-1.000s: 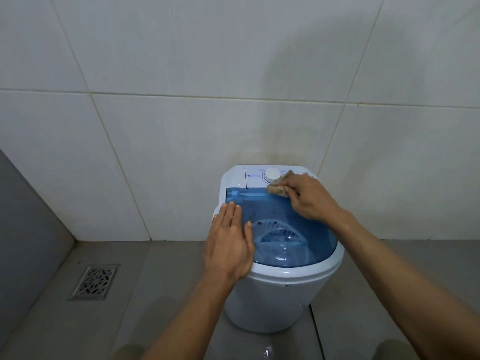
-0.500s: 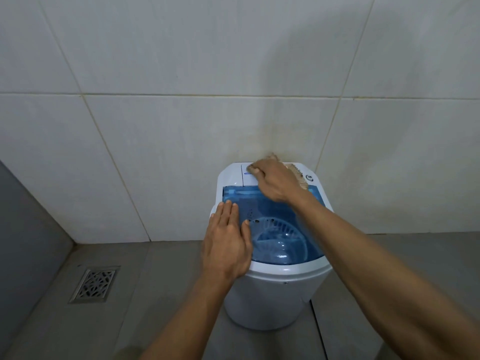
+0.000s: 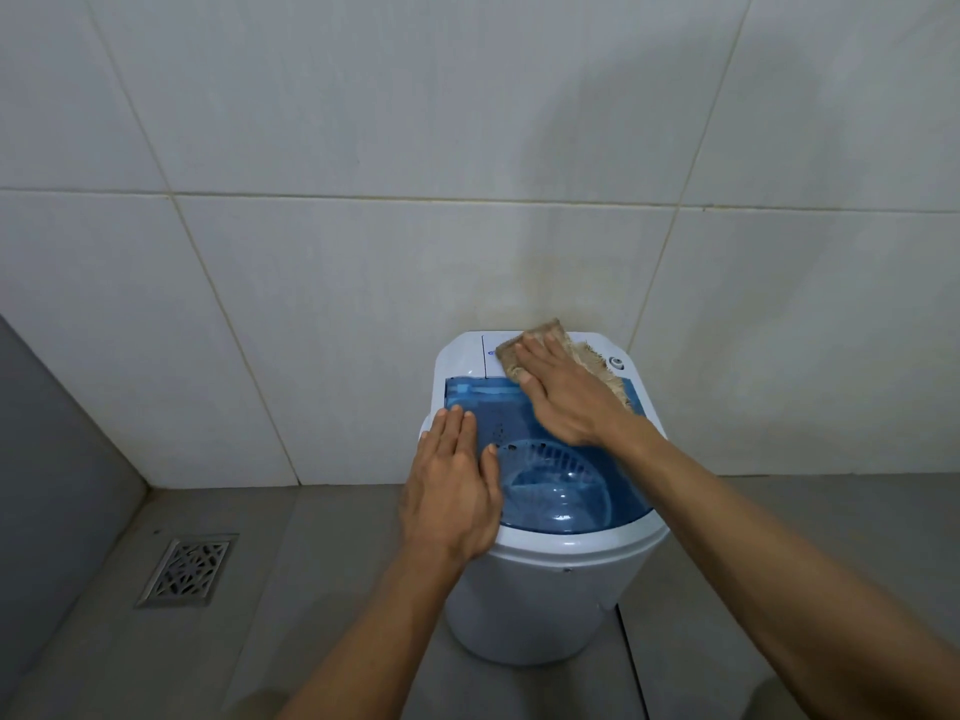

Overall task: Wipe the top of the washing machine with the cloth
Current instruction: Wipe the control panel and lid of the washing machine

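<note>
Since half a second ago, right hand (image 3: 563, 394) flattens out with more of the beige cloth (image 3: 558, 356) showing beyond it. Cloth lies on the white control panel at 12 o'clock of the washing machine (image 3: 545, 589) top, frayed edge trailing toward 2 o'clock onto the blue translucent lid (image 3: 561, 491). Right fingers together, pressed flat on cloth. Left hand (image 3: 452, 493) lies palm-down at 9 o'clock of the lid, fingers together, thumb slightly out. Small button (image 3: 616, 362) just beside cloth at 3 o'clock. Floor drain (image 3: 188, 570) well apart at 9 o'clock. Tiled wall (image 3: 363, 252) behind.
</note>
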Motion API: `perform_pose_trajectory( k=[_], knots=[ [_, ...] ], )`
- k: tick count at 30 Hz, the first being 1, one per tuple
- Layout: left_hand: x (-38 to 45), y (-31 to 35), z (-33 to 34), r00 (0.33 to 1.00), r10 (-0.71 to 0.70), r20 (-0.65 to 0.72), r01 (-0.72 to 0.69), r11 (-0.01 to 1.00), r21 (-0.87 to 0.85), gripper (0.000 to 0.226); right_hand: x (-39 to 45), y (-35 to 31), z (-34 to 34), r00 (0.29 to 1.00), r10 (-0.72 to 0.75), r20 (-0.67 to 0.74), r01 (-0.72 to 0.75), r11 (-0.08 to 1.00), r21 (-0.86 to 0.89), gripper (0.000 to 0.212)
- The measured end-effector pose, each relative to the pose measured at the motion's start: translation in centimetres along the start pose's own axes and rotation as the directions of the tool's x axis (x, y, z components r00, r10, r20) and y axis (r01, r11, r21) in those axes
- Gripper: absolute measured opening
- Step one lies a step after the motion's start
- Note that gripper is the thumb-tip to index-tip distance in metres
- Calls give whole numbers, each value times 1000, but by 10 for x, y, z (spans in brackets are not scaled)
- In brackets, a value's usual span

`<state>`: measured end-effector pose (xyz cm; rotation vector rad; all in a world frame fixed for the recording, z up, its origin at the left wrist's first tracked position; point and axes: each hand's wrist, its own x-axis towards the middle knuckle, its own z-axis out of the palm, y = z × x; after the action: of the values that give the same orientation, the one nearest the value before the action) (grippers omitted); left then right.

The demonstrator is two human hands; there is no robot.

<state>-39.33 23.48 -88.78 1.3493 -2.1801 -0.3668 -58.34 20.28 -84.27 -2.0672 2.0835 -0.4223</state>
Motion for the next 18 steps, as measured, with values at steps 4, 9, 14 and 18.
perform_pose_trajectory(
  k=[4,9,14,18],
  knots=[
    [0,0,-1,1000,-3,3,3,1000,-5,57,20,-4,-7,997,82,6,-83,996,39,57],
    [0,2,-2,1000,-3,-1,3,1000,-14,53,20,-7,-2,999,26,39,-25,999,-39,58],
    [1,2,-3,1000,-1,-1,1,1000,-17,53,-7,3,-2,1000,3,30,-5,998,64,58],
    [0,3,-3,1000,-11,-3,11,1000,-14,54,-2,2,-13,996,83,-36,-77,989,128,54]
  ],
)
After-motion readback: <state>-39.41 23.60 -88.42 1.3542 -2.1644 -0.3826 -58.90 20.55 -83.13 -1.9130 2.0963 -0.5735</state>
